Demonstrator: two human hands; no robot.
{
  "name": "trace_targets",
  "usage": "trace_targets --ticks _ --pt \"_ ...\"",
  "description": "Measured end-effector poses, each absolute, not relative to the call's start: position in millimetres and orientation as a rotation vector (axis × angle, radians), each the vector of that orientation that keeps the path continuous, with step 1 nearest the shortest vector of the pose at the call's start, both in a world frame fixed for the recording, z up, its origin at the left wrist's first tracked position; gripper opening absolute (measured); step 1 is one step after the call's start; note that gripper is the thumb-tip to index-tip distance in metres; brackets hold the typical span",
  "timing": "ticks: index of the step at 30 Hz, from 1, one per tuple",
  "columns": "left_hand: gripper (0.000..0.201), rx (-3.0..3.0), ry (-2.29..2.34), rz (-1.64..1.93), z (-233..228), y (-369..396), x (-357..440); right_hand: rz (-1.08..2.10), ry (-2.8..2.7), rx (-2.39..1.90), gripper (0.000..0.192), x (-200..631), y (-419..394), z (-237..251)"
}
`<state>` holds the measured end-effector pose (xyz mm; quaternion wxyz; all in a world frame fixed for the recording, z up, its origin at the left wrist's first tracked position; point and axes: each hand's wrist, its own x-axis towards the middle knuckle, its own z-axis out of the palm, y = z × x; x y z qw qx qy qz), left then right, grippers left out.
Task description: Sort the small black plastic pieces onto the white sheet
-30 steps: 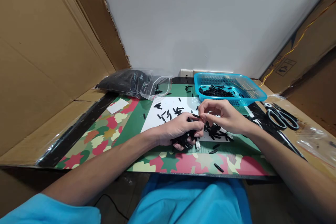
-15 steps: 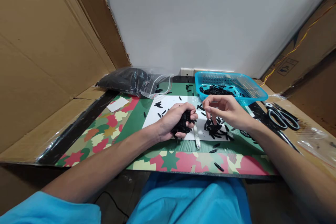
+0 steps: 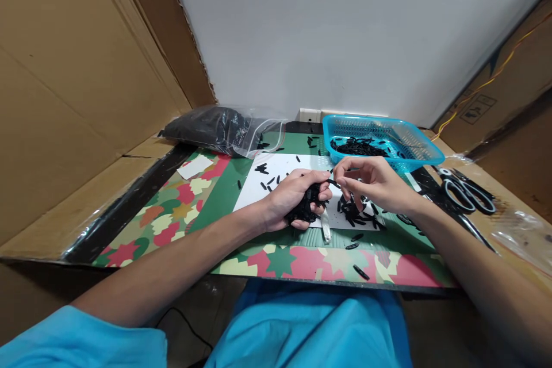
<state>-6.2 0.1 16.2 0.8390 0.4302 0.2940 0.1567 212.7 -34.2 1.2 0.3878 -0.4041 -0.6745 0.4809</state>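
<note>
My left hand point(image 3: 287, 195) is closed around a clump of small black pieces point(image 3: 305, 208), slim and pointed like pods, above the white sheet point(image 3: 246, 198). One single black piece point(image 3: 333, 183) sticks out past the left thumb toward my right hand point(image 3: 373, 183). The right thumb and index finger pinch at that piece's far end; the other fingers are curled. Under the right hand lies a loose heap of the same black pieces point(image 3: 354, 215), partly hidden by it. A whitish strip point(image 3: 326, 227) lies just below the left fingers.
Behind the right hand stands a blue plastic basket point(image 3: 414, 155) with more black pieces inside. A zip bag point(image 3: 207, 129) filled with dark contents lies at the back left. Scissors point(image 3: 468, 192) rest on the right. Cardboard walls point(image 3: 86, 57) flank the patterned mat point(image 3: 172, 213).
My left hand has shifted slightly right, closer to the right hand. A single black piece now spans the gap between the left thumb and the right fingertips.
</note>
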Motion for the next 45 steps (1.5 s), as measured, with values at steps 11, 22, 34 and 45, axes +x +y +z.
trace_targets --ticks 11,22,34,45 --pt "0.029 0.880 0.609 0.366 15 3 -7 0.437 -1.822 -1.029 0.010 205 -40 -2" --pt "0.030 0.855 0.615 0.343 15 3 -8 0.066 -2.048 -0.926 0.007 208 -37 -15" --pt "0.032 0.875 0.655 0.347 16 2 -7 -0.242 -2.202 -0.958 0.014 208 -38 -16" --pt "0.031 0.887 0.629 0.375 12 3 -7 -0.264 -2.243 -0.948 0.015 207 -36 -17"
